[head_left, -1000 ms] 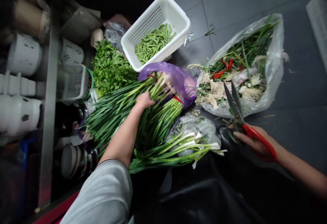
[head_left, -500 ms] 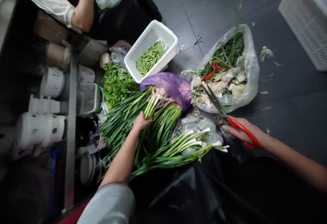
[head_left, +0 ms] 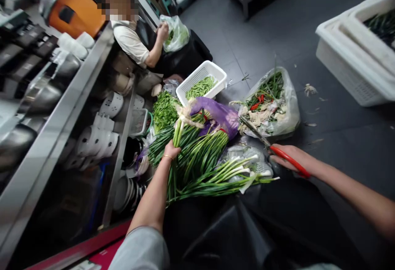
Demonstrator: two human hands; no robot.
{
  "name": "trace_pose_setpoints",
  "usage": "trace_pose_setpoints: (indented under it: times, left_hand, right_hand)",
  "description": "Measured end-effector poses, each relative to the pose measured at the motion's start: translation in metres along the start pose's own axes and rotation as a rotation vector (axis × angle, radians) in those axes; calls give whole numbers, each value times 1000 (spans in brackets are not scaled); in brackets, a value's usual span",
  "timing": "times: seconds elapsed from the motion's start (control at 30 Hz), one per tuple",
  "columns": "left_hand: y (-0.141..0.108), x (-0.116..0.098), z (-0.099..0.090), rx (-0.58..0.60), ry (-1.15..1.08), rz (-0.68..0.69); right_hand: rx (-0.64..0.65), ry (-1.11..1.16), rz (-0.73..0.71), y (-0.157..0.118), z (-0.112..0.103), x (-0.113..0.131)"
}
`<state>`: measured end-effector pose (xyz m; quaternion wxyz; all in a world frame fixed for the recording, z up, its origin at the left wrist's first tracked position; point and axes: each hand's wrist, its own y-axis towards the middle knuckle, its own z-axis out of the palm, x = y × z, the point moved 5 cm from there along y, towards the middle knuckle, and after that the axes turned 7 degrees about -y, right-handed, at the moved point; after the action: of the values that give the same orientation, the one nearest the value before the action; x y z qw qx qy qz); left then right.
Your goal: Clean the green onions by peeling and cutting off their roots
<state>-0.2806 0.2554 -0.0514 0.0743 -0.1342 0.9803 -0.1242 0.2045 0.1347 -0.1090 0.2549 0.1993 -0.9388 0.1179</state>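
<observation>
My left hand [head_left: 173, 151] is closed round a small bunch of green garlic [head_left: 178, 132], whose pale root ends [head_left: 187, 116] point up and away. Below and beside it spreads a large heap of long green stalks [head_left: 203, 153], partly wrapped in a purple bag [head_left: 216, 111]. On the right, my right hand [head_left: 291, 158] grips red-handled scissors [head_left: 286, 159]; their blades point toward a clear bag [head_left: 291, 111] of trimmings and red chillies [head_left: 257, 102]. Several stalks with white, rootless ends [head_left: 247, 169] lie across the near side, over a mesh-patterned bag [head_left: 256, 155].
A white basket [head_left: 220, 75] of green beans stands behind leafy greens [head_left: 166, 111]. Another person [head_left: 132, 42] sits at the back left with a plastic bag. Steel shelving [head_left: 70, 109] with white crockery runs along the left. A white crate [head_left: 342, 56] stands far right.
My left hand has lifted the bunch out of the heap, roots raised. The view has tilted up, showing more of the room and the other person. The scissors stay in my right hand.
</observation>
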Motion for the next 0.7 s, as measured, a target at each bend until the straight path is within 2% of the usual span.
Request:
trace_pose_setpoints:
  times: [0.17,0.3,0.37,0.47,0.53,0.6,0.7]
  left_hand:
    - [-64,-46,5,-80,130,17]
    - [-78,-93,15,-64,145,43]
    - [-75,-114,18,-54,152,71]
    - [-71,-141,22,-52,146,124]
    - [-72,-154,27,-36,140,154]
    - [-74,-164,34,-4,144,185]
    - [-70,-169,43,20,165,211]
  right_hand:
    - [160,-101,-69,-10,-26,53]
    - [181,-36,-72,-7,-23,62]
    - [68,45,-10,1,-19,54]
    - [-312,286,171,25,-22,32]
    - [-534,448,242,50,-27,21]
    - [-614,552,281,82,-28,15]
    - [-535,686,346,122,-20,8]
